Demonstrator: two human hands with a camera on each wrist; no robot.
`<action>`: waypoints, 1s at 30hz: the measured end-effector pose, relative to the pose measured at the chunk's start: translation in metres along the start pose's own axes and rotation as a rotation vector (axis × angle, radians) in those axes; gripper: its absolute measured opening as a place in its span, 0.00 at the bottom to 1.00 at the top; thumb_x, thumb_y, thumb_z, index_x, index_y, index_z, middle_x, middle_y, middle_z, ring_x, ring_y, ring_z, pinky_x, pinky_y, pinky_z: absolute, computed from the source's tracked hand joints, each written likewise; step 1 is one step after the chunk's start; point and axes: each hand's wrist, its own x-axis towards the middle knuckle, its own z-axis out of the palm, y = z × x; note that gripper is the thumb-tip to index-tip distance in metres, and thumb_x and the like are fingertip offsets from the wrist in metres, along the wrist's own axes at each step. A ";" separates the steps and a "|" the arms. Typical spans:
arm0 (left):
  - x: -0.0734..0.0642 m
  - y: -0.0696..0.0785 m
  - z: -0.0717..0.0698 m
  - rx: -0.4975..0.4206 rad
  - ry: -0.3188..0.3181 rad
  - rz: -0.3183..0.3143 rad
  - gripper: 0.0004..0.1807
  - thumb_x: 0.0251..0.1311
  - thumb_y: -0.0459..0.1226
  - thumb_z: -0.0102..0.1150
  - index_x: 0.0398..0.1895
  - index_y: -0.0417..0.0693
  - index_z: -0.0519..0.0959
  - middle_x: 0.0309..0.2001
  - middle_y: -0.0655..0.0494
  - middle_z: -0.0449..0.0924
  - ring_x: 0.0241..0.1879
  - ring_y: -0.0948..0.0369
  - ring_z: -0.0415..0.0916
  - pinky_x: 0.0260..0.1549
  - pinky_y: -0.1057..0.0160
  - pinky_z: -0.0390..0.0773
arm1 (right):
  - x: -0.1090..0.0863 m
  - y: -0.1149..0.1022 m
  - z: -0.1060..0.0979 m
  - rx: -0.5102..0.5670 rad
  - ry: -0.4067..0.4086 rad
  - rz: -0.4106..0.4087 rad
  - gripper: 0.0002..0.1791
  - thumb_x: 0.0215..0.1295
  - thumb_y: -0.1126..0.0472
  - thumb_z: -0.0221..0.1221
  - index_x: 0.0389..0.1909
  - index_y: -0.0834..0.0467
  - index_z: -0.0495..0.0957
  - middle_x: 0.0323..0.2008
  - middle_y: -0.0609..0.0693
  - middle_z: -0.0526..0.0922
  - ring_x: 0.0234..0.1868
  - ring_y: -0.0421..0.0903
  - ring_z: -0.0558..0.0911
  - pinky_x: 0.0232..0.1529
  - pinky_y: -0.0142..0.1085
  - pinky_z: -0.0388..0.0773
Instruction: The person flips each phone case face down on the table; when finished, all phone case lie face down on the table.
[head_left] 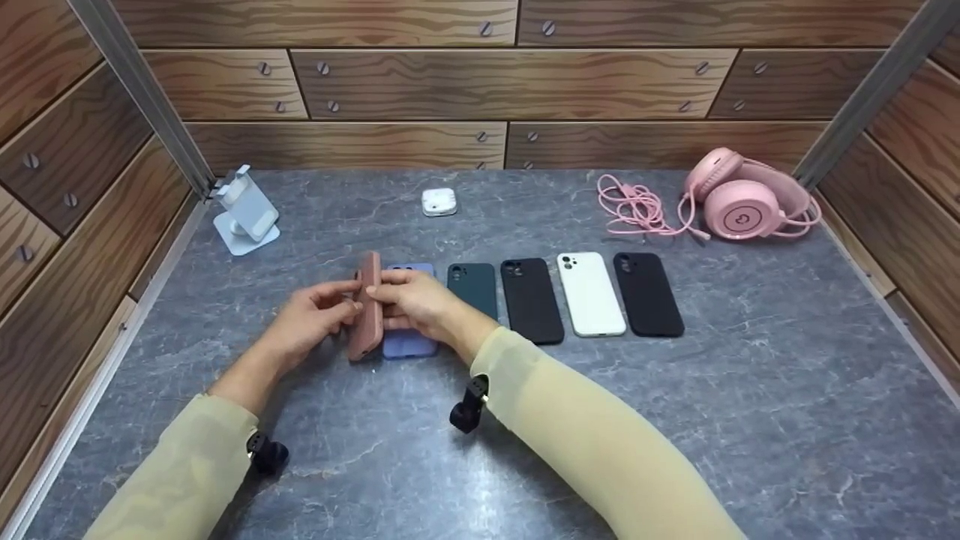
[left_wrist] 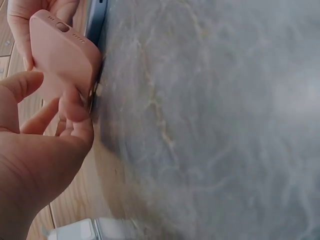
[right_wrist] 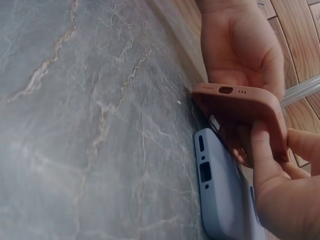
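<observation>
A pink phone case stands tilted on its long edge at the left end of a row of cases. The right hand pinches it, with the thumb on its hollow inside in the right wrist view. Against its back, the left hand curls its bent fingers near the far end and lower edge; the thumb sits apart from those fingers in the left wrist view. Beside it, partly under the right hand, lies a lavender-blue phone case. Some fingertips of both hands are hidden behind the pink case.
To the right lie a dark green case, a black case, a white case and another black case. Further back are a phone stand, boxed white earphones and pink headphones with a coiled cable.
</observation>
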 end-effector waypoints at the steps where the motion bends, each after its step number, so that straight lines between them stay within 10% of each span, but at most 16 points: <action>1: 0.000 0.000 0.000 0.031 0.010 0.004 0.26 0.71 0.33 0.63 0.71 0.33 0.76 0.41 0.52 0.83 0.35 0.61 0.77 0.31 0.66 0.77 | 0.000 0.000 0.000 0.002 0.000 0.001 0.25 0.79 0.64 0.59 0.73 0.62 0.74 0.55 0.61 0.87 0.56 0.56 0.87 0.54 0.45 0.85; 7: 0.000 0.002 0.002 0.157 0.055 0.034 0.27 0.70 0.36 0.68 0.70 0.37 0.77 0.49 0.43 0.82 0.38 0.60 0.76 0.29 0.65 0.76 | 0.000 0.001 -0.002 0.023 -0.002 -0.015 0.24 0.80 0.65 0.58 0.73 0.62 0.74 0.55 0.62 0.87 0.55 0.56 0.88 0.51 0.43 0.87; 19: 0.002 0.004 0.000 0.130 0.091 -0.028 0.36 0.73 0.43 0.67 0.78 0.39 0.68 0.62 0.33 0.78 0.53 0.53 0.79 0.40 0.63 0.82 | 0.001 0.004 -0.004 0.082 -0.002 -0.040 0.23 0.80 0.66 0.57 0.73 0.61 0.75 0.55 0.63 0.87 0.55 0.58 0.88 0.52 0.43 0.86; 30: 0.004 0.005 -0.003 0.127 0.138 -0.026 0.36 0.69 0.41 0.70 0.76 0.39 0.71 0.56 0.36 0.80 0.45 0.59 0.79 0.38 0.66 0.81 | 0.001 0.005 0.000 -0.050 0.073 -0.087 0.26 0.78 0.65 0.62 0.74 0.58 0.75 0.49 0.59 0.90 0.46 0.51 0.90 0.44 0.38 0.88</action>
